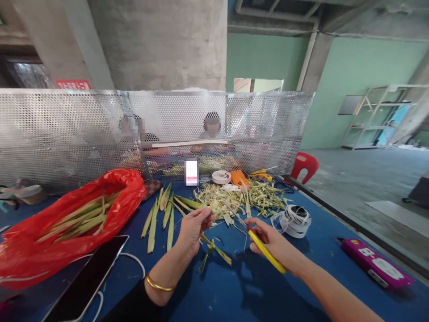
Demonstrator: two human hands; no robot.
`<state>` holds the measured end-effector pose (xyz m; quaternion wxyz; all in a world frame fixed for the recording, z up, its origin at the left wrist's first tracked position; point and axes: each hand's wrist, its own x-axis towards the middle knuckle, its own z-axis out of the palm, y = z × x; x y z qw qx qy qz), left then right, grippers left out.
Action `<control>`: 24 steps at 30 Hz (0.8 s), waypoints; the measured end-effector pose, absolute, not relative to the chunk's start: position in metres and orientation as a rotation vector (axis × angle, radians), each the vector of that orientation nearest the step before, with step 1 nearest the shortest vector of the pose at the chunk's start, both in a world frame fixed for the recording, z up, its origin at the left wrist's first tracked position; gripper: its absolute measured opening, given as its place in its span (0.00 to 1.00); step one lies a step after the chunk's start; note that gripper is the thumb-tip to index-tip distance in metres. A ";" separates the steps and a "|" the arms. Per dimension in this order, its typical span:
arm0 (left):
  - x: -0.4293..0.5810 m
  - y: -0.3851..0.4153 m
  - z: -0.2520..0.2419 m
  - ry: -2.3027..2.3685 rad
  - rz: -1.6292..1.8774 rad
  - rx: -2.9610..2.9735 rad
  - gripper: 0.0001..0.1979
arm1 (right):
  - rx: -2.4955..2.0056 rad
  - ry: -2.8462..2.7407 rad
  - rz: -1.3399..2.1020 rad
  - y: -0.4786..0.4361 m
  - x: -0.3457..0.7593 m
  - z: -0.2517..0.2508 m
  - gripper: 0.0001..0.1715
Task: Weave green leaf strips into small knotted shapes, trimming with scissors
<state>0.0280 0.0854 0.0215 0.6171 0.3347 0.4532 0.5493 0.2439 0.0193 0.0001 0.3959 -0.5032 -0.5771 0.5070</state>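
Observation:
My left hand (191, 229) pinches a small pale green piece of dried leaf (215, 205) between thumb and fingertips. My right hand (273, 241) is closed round scissors with a yellow handle (268, 255); their blades point up and left toward the leaf piece, and I cannot tell if they touch it. Below my left hand a knotted leaf bundle (214, 249) lies on the blue table. Several flat leaf strips (170, 223) lie to the left of that hand. Beyond both hands spreads a heap of leaf scraps (264, 197).
A red plastic bag (129, 185) with long leaves stands at left, near a tablet (90, 273) with a white cable. At right are a roll of white strapping (296, 222) and a purple case (377, 264). A perforated metal screen (181, 112) stands behind, with people beyond it.

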 end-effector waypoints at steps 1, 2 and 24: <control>0.028 0.085 0.021 1.039 1.266 0.773 0.10 | -1.270 -1.485 1.278 0.018 0.240 0.002 0.30; 0.029 0.085 0.020 1.036 1.266 0.778 0.11 | -1.279 -1.518 1.255 0.017 0.236 0.004 0.31; 0.031 0.084 0.013 1.088 1.099 1.042 0.13 | -1.379 -1.797 0.900 0.015 0.223 0.012 0.21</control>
